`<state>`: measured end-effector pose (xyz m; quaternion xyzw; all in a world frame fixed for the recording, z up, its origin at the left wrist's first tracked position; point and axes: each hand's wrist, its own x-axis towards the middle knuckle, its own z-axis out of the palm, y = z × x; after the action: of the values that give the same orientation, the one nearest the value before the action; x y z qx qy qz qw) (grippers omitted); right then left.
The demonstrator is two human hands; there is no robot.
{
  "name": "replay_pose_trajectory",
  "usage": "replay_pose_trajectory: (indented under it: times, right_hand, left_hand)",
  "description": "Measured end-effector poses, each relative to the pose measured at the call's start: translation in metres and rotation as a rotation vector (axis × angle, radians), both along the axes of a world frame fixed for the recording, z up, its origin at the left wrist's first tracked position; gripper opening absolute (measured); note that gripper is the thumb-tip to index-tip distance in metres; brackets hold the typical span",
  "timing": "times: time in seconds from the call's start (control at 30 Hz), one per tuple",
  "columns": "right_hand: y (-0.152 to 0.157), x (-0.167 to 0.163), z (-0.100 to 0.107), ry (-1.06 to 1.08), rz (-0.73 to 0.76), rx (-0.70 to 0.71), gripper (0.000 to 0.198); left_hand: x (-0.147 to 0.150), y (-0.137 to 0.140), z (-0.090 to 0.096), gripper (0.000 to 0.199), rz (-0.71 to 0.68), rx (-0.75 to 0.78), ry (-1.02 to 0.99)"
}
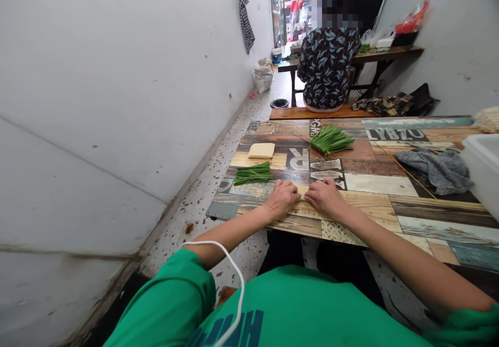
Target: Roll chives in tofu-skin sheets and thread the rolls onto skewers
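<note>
Both my hands are together near the front edge of the patterned table. My left hand (pixel 283 198) has its fingers curled down onto one end of a small pale yellow sheet (pixel 302 189), which looks like tofu skin. On the sheet's other end presses my right hand (pixel 324 197), fingers bent as well. The near side of the sheet seems rolled; what may lie inside is hidden by my fingers. A short stack of the same pale sheets (pixel 261 150) lies beyond my left hand. Between them rests a bundle of cut green chives (pixel 253 174).
A larger chive pile (pixel 331 140) sits farther back. To the right are a grey cloth (pixel 437 170), thin sticks (pixel 407 171) and a white plastic tub (pixel 483 172). A person in a leaf-patterned top (pixel 330 68) sits ahead at another table. A wall (pixel 117 76) runs along the left.
</note>
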<state>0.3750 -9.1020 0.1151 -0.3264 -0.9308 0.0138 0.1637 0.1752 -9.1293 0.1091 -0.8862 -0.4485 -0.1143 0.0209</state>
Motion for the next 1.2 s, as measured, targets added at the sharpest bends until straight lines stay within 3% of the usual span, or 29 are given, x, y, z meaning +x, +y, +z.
replay_pose_trajectory:
  times: [0.1,0.17,0.27,0.4,0.47,0.7,0.8,0.93,1.13,1.2]
  right_hand:
    - [-0.01,-0.001,-0.002,-0.035,0.02,0.19,0.021]
    - [-0.011,-0.003,-0.005,-0.05,0.033,0.217,0.026]
    - [-0.003,-0.003,-0.006,-0.031,0.016,0.123,0.03]
    - [0.011,-0.002,-0.001,-0.021,0.016,-0.098,0.03]
    - [0.011,-0.003,0.002,-0.049,-0.005,-0.13,0.029]
    - [-0.005,-0.005,-0.004,-0.112,-0.019,0.291,0.029]
    - [-0.001,-0.004,-0.004,-0.109,-0.008,0.26,0.028]
    - [0.004,-0.003,0.002,-0.119,-0.043,0.191,0.031]
    - [0.001,0.002,-0.001,-0.073,-0.019,0.271,0.028]
    - [0.006,0.005,-0.004,-0.056,0.003,0.236,0.028]
  left_hand:
    - [-0.001,0.011,0.006,0.028,0.002,-0.1,-0.014]
    - [-0.002,0.015,0.009,0.024,0.0,-0.162,-0.045]
    - [-0.003,0.013,0.011,0.018,0.046,-0.187,-0.107]
    - [-0.002,0.008,0.008,0.026,0.047,-0.088,-0.145]
    - [-0.002,0.014,0.007,0.027,0.025,-0.083,-0.159]
    - [-0.01,0.054,0.003,0.011,-0.134,-0.308,-0.277]
    - [-0.009,0.048,-0.002,0.013,-0.076,-0.209,-0.329]
    - [-0.004,0.032,-0.005,0.022,-0.06,-0.032,-0.231]
    - [-0.005,0.05,0.002,0.017,-0.103,-0.173,-0.224]
    - [-0.007,0.057,0.003,0.014,-0.091,-0.224,-0.255]
